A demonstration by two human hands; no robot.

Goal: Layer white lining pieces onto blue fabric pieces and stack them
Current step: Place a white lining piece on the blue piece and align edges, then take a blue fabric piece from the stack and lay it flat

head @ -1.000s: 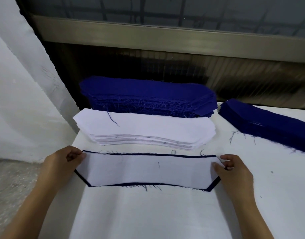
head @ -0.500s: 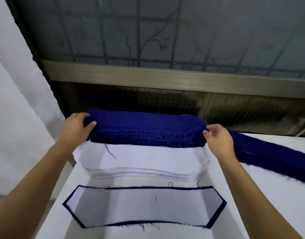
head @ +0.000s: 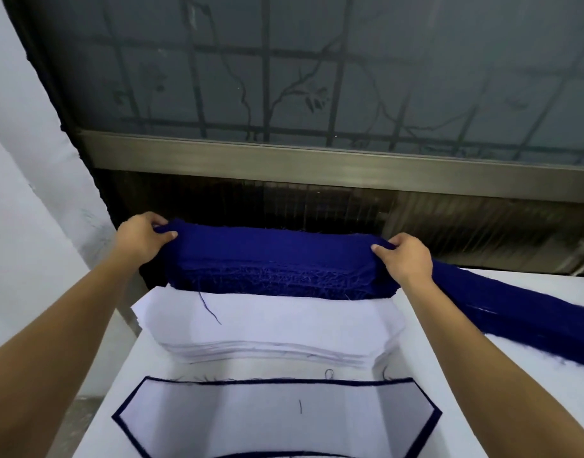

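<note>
Your left hand (head: 141, 238) and right hand (head: 406, 259) each pinch one end of the top blue fabric piece (head: 267, 241), fingers and thumb curled over the cloth, on the blue stack (head: 274, 279). Just under your grip and toward you, the stack of white lining pieces (head: 267, 322) touches that stack's front. Nearer still, between your forearms, a layered piece (head: 277, 418), white on blue, lies flat on the table (head: 148, 361). Past your right hand, a second blue stack (head: 515, 312) runs rightward.
</note>
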